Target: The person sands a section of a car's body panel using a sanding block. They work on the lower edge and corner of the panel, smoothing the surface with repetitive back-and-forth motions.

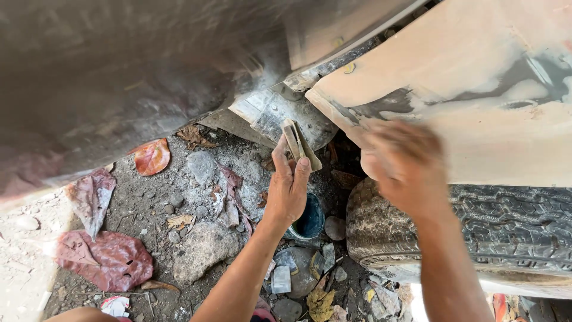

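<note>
- Fingers of the left hand [288, 189] pinch a small stack of flat tan spreader blades [299, 145], thumb on one side and fingertips on the other; the grip is narrow and closed on them; the blades stand tilted, their top end just in front of a grey metal bracket [280, 113] under the car body
- Right hand [405, 164] is blurred with motion; it lies flat against the lower edge of the beige filler-coated panel [476, 77], at the panel's left corner; whether the grip holds anything against the surface I cannot tell
- Panel shows pale putty smeared over darker grey patches; its edge runs down toward the tyre [471, 229] just beneath, whose tread is dusty and caked
- Blue-lined round tin [310, 220] sits on the ground directly below the left wrist, between the forearm and the tyre, partly hidden by the hand
- Ground [149, 209] is dark gravel and dirt; a large grey stone [202, 250] lies left of the left forearm; smaller stones and scraps of paper and foil lie near the tin
- Dry red-brown leaves [107, 259] are scattered well to the left; one orange leaf [152, 156] lies near the shadow of the body
- Dull, dusty car body panel [119, 71] fills the upper left
</note>
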